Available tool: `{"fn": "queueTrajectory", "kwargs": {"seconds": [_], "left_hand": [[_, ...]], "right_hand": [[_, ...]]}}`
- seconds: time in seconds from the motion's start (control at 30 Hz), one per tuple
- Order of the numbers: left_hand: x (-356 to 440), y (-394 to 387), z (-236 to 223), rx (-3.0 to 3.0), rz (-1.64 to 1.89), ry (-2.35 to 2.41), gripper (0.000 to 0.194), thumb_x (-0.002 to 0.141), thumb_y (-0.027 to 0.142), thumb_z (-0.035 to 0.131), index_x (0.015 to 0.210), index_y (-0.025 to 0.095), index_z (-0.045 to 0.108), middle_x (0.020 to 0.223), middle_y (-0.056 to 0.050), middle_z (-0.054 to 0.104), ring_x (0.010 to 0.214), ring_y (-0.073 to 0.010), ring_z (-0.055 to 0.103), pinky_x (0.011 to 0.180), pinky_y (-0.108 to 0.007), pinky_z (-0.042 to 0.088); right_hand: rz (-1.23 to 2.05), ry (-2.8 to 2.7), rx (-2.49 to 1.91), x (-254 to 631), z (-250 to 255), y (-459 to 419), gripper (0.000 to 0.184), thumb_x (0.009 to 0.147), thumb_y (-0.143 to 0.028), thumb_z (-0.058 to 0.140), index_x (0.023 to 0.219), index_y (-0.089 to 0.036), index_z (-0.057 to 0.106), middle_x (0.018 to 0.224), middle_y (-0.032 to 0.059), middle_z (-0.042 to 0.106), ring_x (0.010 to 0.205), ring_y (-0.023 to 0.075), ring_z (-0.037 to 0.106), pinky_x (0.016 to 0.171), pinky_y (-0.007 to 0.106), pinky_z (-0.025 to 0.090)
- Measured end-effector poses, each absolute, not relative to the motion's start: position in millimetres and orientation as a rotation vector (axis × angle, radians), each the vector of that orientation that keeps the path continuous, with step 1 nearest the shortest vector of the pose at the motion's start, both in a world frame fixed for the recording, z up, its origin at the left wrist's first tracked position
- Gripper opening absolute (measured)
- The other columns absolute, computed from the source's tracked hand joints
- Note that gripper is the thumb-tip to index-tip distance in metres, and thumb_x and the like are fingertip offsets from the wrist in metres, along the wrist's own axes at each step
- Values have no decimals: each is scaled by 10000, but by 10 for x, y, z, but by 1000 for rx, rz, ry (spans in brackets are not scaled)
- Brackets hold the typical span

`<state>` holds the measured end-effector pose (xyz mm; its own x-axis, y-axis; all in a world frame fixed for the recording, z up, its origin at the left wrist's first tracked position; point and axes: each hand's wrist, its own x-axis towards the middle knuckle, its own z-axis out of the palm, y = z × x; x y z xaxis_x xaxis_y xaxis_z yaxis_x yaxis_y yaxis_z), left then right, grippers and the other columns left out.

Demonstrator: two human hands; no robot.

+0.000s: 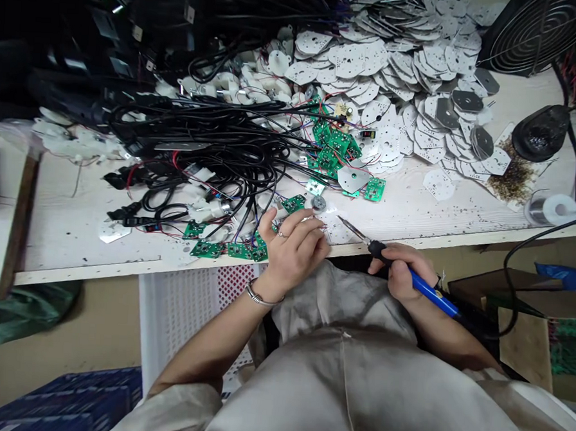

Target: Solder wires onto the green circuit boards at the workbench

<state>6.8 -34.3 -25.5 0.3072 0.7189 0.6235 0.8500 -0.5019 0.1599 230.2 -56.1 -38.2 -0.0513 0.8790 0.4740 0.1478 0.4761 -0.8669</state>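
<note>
My right hand (405, 270) is closed around the blue handle of a soldering iron (426, 290), whose metal tip points up and left over the table. My left hand (296, 245) rests at the table's front edge with its fingers curled; whatever lies under the fingertips is hidden. Just beyond those fingers sit a small round metal motor (318, 203) and a green circuit board (294, 203). A white plate (338, 226) lies between the left fingers and the iron's tip. More green boards (206, 248) with thin wires lie left of my left hand.
Black cables (215, 128) and white plastic parts are heaped at left. A large pile of white plates (396, 73) fills the back. On the right are a fan (539, 36), a black dish (541, 132), a burnt-speckled pad (512, 179) and a solder spool (559, 208). The iron's cord (509, 278) loops there.
</note>
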Motion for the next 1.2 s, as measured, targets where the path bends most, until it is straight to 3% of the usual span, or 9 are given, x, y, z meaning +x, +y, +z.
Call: {"fn": "queueTrajectory", "kwargs": {"seconds": [0.1, 0.23, 0.67, 1.2], "left_hand": [[75, -355, -264, -2338, -990, -1454, 172, 753, 142, 682, 810, 234, 549, 854, 63, 746, 954, -207, 704, 1116, -484, 209], [102, -368, -283, -2336, -996, -1472, 174, 750, 151, 692, 816, 235, 555, 849, 63, 746, 951, -206, 702, 1122, -480, 208], [153, -381, -280, -2311, -1021, -1559, 174, 745, 131, 680, 808, 243, 562, 813, 67, 741, 937, -204, 703, 1114, -478, 211], [138, -376, -284, -2320, -1020, -1615, 140, 752, 142, 659, 790, 241, 567, 814, 67, 738, 896, -203, 700, 1100, -492, 248]], "right_hand": [[765, -1493, -942, 2320, -416, -592, 174, 951, -282, 489, 1013, -291, 651, 579, -64, 643, 431, 124, 590, 554, 319, 567], [694, -1569, -955, 2308, -432, -569, 160, 942, -292, 505, 985, -296, 659, 509, -77, 592, 448, 139, 590, 628, 354, 581], [758, -1605, -939, 2238, -303, -532, 155, 945, -260, 508, 998, -278, 652, 607, -48, 642, 427, 115, 575, 474, 282, 543], [776, -1693, -968, 2277, -290, -533, 144, 934, -237, 516, 994, -271, 643, 663, -31, 673, 475, 115, 604, 526, 291, 564]]}}
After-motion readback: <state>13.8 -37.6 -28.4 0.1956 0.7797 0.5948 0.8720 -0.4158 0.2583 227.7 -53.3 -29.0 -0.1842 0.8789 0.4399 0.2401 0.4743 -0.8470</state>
